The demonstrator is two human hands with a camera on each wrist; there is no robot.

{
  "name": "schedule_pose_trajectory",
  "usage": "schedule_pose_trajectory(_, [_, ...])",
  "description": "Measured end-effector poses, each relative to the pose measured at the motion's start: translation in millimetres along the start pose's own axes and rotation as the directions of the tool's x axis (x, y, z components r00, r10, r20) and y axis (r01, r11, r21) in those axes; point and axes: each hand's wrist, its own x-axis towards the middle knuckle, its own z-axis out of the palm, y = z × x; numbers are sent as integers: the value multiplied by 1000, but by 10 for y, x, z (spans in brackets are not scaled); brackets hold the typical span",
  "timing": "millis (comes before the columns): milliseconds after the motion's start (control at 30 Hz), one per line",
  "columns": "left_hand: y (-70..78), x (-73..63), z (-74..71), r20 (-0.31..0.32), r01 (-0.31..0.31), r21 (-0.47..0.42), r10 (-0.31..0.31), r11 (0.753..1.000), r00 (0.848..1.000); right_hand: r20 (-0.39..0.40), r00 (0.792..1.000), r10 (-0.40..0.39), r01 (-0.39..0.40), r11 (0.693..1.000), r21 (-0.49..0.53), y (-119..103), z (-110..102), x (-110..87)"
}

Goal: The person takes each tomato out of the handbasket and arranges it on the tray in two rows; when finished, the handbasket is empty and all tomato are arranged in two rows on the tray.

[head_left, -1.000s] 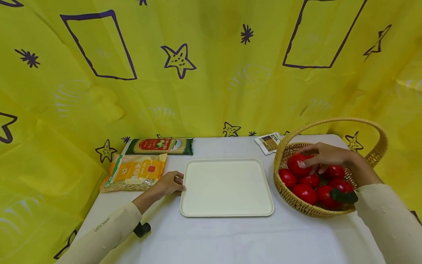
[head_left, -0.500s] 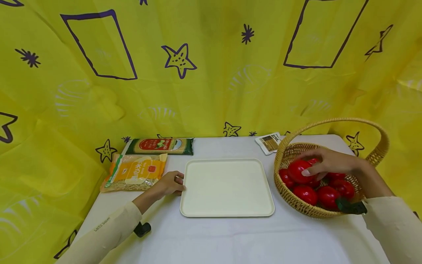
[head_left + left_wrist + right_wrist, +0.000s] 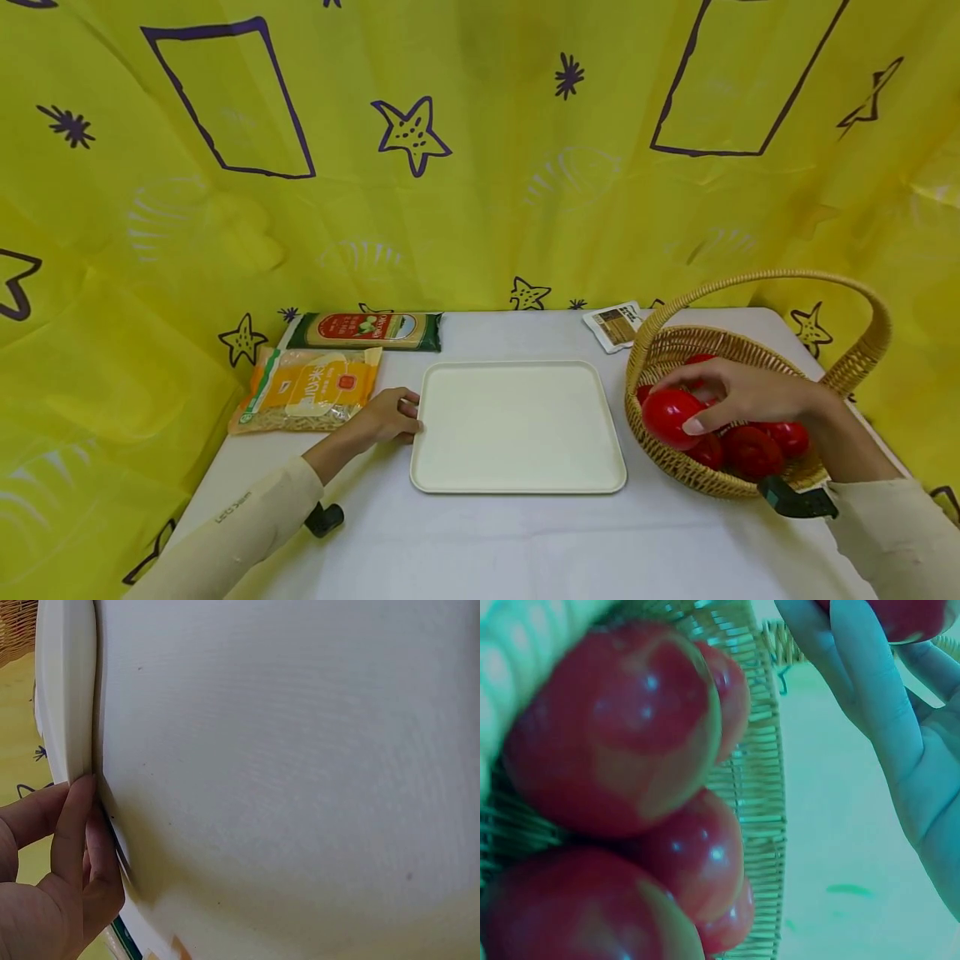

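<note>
A cream rectangular tray (image 3: 517,429) lies flat on the white table. At its left edge my left hand (image 3: 390,415) pinches the rim, with the fingertips on the tray's side in the left wrist view. My right hand (image 3: 750,392) grips a glossy red round fruit (image 3: 670,418), tomato-like, just above the left rim of a wicker basket (image 3: 667,473). Thumb and fingers wrap the fruit's sides; the far side is hidden. Several similar red fruits (image 3: 752,452) stay in the basket, large and close in the right wrist view.
Left of the tray lies an orange-and-clear bag of pasta-like pieces (image 3: 315,387), with a green packet (image 3: 365,331) behind it. A small white pouch (image 3: 615,325) sits behind the basket. The basket's tall handle (image 3: 765,275) arches over it. A yellow curtain (image 3: 480,208) hangs behind.
My right hand has lifted one red fruit from among the others and brought it slightly left and toward me, to the basket's rim. My left hand stays at the tray.
</note>
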Motion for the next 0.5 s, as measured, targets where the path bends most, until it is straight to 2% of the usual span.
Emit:
schedule_pose_trajectory(167, [0,2,-6,0,3,1,-3,1000,1000,63,998,-25,20,997,76,-45,104,77])
schedule_pose_trajectory(333, [-25,28,-1,1,4,-10,-4,1000,1000,73,997,-19,14,998,69,-88,218,163])
schedule_pose_trajectory(500, [-47,41,3,-9,1,-1,-1,1000,1000,76,996,-49,45,998,54,-112,317,288])
